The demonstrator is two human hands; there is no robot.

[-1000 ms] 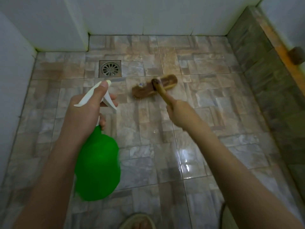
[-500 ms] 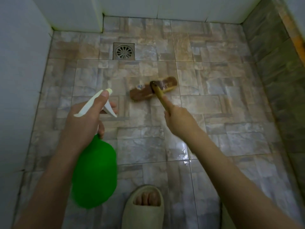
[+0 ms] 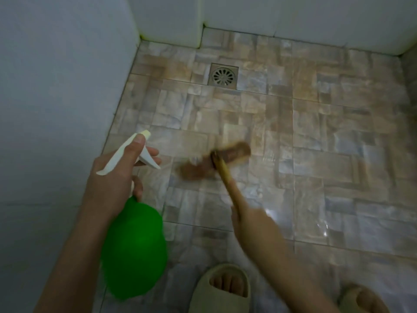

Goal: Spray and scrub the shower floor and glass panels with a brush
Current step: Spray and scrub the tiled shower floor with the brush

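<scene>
On the mottled beige-and-grey stone-patterned tile floor (image 3: 327, 177) of a white-walled shower stall, a brown oblong scrubbing brush (image 3: 216, 161) with a yellowish wooden handle sits head-down near the middle, well short of the square metal drain grate (image 3: 223, 76) by the far wall. The right hand (image 3: 250, 224) is wrapped round the near end of the handle. Both hand and brush are smeared with blur, which suggests a scrubbing stroke is under way. The left hand (image 3: 112, 177) grips the neck of a round green plastic spray bottle (image 3: 135, 251). Its thumb lies along the white trigger head, a finger rests on the trigger, and the nozzle points forward over the tiles to the left of the brush. A shiny wet patch (image 3: 270, 213) glints just right of the right hand. Two beige open-toed rubber slippers (image 3: 222, 290) stand at the bottom edge. To scrub well, the bristles should probably be pressed flat against the tile, not tipped onto one edge. Short overlapping strokes would work the grout lines and carry the dirt towards the drain. Tilting the nozzle lower and wetting the dry tiles just ahead of the brush would likely help. The wet tiles look slippery, so both feet are best kept planted. No glass panel can be made out, so that part seems not yet begun.
</scene>
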